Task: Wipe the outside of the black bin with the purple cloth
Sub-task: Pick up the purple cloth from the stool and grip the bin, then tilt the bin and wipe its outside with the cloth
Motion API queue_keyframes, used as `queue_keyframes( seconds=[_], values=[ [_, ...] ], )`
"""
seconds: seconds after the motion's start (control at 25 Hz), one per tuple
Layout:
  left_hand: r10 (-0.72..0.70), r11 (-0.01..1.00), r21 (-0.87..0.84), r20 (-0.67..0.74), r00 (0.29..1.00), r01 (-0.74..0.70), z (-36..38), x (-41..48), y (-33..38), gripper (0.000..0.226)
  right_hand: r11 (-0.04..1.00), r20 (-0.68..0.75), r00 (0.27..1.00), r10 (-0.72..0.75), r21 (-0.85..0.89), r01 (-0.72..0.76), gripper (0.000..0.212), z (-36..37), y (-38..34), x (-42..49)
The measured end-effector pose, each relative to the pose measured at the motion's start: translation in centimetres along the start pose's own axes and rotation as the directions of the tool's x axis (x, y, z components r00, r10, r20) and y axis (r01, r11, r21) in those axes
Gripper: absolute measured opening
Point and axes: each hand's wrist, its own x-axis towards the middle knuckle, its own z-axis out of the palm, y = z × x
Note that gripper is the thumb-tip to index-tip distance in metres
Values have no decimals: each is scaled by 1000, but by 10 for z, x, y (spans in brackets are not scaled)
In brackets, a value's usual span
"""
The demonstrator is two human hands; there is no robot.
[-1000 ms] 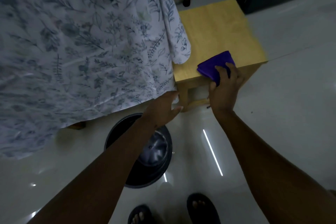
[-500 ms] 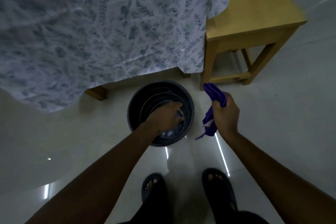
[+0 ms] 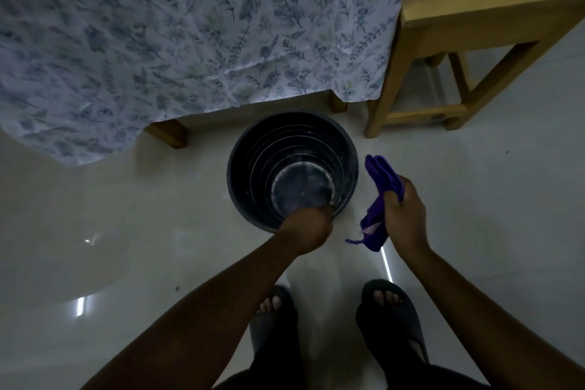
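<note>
Black bin [image 3: 250,168]: upright on floor, near rim gripped by left hand [image 3: 308,228], fingers curled over it. Purple cloth [image 3: 381,196]: bunched in right hand [image 3: 403,215], fingers clenched, beside bin, apparently not touching. Wiping judged not begun.

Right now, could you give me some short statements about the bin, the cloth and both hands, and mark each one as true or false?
1. The right hand holds the purple cloth. True.
2. The left hand grips the near rim of the black bin. True.
3. The cloth is pressed against the bin's wall. False: it hangs beside the bin, apart from it.
4. The bin lies on its side. False: it stands upright on the floor.
5. The bin is full of rubbish. False: its bottom is bare.
</note>
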Motion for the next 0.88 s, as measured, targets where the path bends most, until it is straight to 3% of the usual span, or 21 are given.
queue_keyframes(
  seconds=[0.12,0.24,0.44,0.52,0.6,0.64,0.68,0.76,0.88],
  values=[
    [-42,997,56,-235,971,57,-28,2,-14,30,998,-43,998,-48,32,49,40,-1,-12,14],
    [-233,967,-200,-428,873,159,-54,-5,-30,30,985,-56,984,-169,30,171,39,1,-21,23],
    [-371,847,-517,-405,835,126,-30,-7,-46,34,930,145,932,-332,-113,349,44,28,-4,16],
    [-413,807,-574,-383,826,137,-24,-1,-53,36,799,314,871,-379,-363,479,53,48,19,8],
    [-439,777,-613,-364,821,144,-20,1,-61,37,502,456,801,-389,-624,599,69,65,38,5],
    [-446,772,-616,-352,823,155,-17,2,-68,36,399,497,774,-393,-666,630,74,73,42,9],
    [-446,775,-610,-342,827,166,-12,2,-74,35,360,526,742,-416,-654,665,75,81,42,19],
    [-448,777,-605,-338,828,174,0,2,-85,33,417,546,723,-423,-591,690,70,100,35,48],
    [-458,780,-608,-392,798,149,7,10,-91,34,711,496,827,-266,-479,515,62,111,31,96]
  ],
)
